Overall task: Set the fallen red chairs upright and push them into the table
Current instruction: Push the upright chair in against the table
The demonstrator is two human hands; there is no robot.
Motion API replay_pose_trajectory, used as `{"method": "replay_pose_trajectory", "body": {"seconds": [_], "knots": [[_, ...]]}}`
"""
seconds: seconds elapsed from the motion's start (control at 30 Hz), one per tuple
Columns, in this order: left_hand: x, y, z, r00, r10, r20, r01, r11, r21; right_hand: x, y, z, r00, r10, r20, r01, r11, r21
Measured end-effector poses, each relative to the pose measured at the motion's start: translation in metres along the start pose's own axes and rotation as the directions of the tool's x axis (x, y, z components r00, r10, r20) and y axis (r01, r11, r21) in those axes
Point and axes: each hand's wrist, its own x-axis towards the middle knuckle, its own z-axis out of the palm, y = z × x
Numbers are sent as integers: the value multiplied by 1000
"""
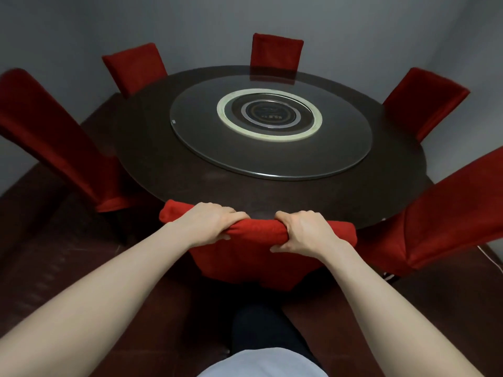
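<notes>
The left hand (209, 224) and the right hand (304, 232) both curl over the top edge of the gripped chair (253, 257), fingers wrapped over the far side, thumbs on the near side, a short stretch of red cover bare between them; this chair stands upright, its top edge at the near rim of the table (206, 183), though whether it touches the rim cannot be told.

Left of the left hand a gap of dark floor (49, 262) opens before the left chair (54, 137), whose back rises beside the table's edge; beyond the hands, across the table, stand the far-left chair (134, 66), the far chair (276, 51) and the far-right chair (424, 102), all upright and close to the rim; right of the right hand the right chair (449, 210) stands near the gripped one, with only a narrow gap between them.

The table is round, dark brown and faintly glossy; a round glass turntable (206, 142) lies on its middle, with a pale ring (268, 137) under the glass; plain grey walls (68, 28) close the room behind the chairs; the floor is dark reddish brown with a dull sheen.

All the chairs wear soft red fabric covers, matt and slightly fuzzy, with squared tops; the cover under the hands bunches into a roll.
</notes>
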Motion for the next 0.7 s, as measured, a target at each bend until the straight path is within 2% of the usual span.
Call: {"method": "replay_pose_trajectory", "body": {"seconds": [0.07, 0.23, 0.7], "knots": [[-4, 1, 7, 997, 16, -74, -15, 1000, 17, -1, 2, 3, 998, -34, -55, 32, 999, -32], [-6, 5, 10, 990, 38, -139, -36, 999, 18, -7, 7, 6, 975, -159, -154, 145, 985, -96], [23, 13, 13, 992, 54, -116, -50, 998, 37, -8, 29, -2, 997, -65, -46, 59, 992, -112]]}}
